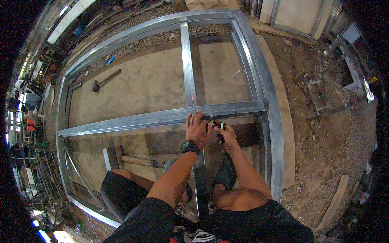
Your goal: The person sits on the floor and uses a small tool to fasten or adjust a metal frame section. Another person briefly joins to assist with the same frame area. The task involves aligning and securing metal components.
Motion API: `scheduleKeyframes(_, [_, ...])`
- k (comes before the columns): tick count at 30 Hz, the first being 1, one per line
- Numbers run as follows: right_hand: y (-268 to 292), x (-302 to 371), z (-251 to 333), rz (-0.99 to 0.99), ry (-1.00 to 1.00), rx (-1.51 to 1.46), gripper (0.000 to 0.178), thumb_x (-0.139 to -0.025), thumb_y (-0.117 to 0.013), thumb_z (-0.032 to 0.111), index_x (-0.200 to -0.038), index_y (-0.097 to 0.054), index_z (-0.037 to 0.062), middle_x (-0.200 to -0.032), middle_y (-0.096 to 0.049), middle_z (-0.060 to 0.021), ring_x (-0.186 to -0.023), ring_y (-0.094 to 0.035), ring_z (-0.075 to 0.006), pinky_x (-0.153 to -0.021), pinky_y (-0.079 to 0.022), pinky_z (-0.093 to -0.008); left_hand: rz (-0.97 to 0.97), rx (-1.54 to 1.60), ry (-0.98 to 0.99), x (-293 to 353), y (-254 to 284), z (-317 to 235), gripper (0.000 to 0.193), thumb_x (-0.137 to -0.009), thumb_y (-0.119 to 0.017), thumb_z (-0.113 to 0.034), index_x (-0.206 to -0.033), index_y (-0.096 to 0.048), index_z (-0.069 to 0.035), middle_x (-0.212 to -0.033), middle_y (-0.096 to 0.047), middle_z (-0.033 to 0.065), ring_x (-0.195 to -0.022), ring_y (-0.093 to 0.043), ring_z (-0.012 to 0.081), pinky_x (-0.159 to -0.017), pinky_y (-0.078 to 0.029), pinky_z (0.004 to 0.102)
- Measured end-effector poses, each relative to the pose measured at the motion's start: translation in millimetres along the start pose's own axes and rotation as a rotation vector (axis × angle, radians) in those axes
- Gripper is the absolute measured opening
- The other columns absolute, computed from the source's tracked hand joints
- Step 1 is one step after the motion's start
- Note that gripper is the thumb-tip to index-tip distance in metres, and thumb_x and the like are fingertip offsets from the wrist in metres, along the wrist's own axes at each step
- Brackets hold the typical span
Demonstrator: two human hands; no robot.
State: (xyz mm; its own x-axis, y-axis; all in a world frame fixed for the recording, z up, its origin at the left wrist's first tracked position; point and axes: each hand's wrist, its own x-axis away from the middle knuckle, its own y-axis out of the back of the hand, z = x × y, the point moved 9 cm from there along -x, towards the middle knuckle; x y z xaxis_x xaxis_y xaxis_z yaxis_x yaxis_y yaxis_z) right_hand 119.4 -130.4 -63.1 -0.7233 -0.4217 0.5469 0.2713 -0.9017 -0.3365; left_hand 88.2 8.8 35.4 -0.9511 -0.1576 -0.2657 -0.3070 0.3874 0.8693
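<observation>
A large silvery metal frame (270, 133) lies in front of me, with a long crossbar (133, 124) running across its middle. My left hand (197, 131), wearing a ring and a dark watch (189, 146), bends its fingers over the near edge of this crossbar. Close by on the right, my right hand (229, 137) is closed around a small dark tool (220, 137) with a white bit on it; its kind is not clear. The tool is just below the crossbar, by my left thumb. An upright metal bar (186, 60) joins the crossbar's far side.
Inside the frame are a mallet (104, 81), a small blue object (110, 60) and a long-handled hammer (135, 158) near my left knee. Brown boards lie under the frame. Metal stands (318, 95) are at right, a plank (333, 202) at lower right, clutter along the left.
</observation>
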Motion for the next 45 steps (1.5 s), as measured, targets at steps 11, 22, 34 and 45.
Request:
scheduleKeyframes(11, [20,-9,-14,0.079,0.074,0.225,0.025,-0.088,-0.080,0.015,-0.110,-0.071,0.0074,-0.094,-0.071,-0.0006,-0.076,-0.063,-0.0133,-0.068,-0.051,-0.0301,0.003,0.224,0.147,-6,-5,7,0.028,-0.088,-0.065,-0.019,-0.112,-0.066,-0.004,-0.136,-0.055,0.0197,-0.141,-0.044,0.0382,-0.125,-0.022,0.0571])
scheduleKeyframes(22, [-2,-6,-6,0.265,-0.118,-0.457,0.030,-0.102,-0.068,0.035,-0.110,-0.063,0.0068,-0.090,-0.063,-0.0009,-0.058,-0.047,-0.0093,-0.051,-0.039,-0.0251,0.108,-0.015,0.331,-8,-5,18,0.070,-0.083,-0.068,-0.025,-0.147,-0.044,-0.010,-0.163,-0.032,0.0197,-0.158,-0.017,0.0373,-0.127,-0.003,0.0625])
scheduleKeyframes(34, [-8,-33,-9,-0.013,-0.060,-0.299,0.037,-0.091,-0.079,0.048,-0.098,-0.060,0.0167,-0.076,-0.059,0.0051,-0.053,-0.054,-0.0095,-0.043,-0.041,-0.0274,0.182,-0.295,0.458,-10,-7,22,0.099,-0.083,-0.074,-0.038,-0.164,-0.022,-0.016,-0.172,-0.018,0.0187,-0.160,-0.009,0.0373,-0.124,-0.002,0.0671])
scheduleKeyframes(45, [0,-21,-2,-0.193,-0.030,-0.230,0.039,-0.091,-0.081,0.043,-0.101,-0.057,0.0137,-0.078,-0.062,0.0012,-0.054,-0.058,-0.0114,-0.041,-0.041,-0.0262,0.291,-0.285,0.386,-25,-11,21,0.098,-0.077,-0.077,-0.036,-0.162,-0.031,-0.020,-0.169,-0.026,0.0147,-0.160,-0.011,0.0383,-0.118,0.002,0.0772])
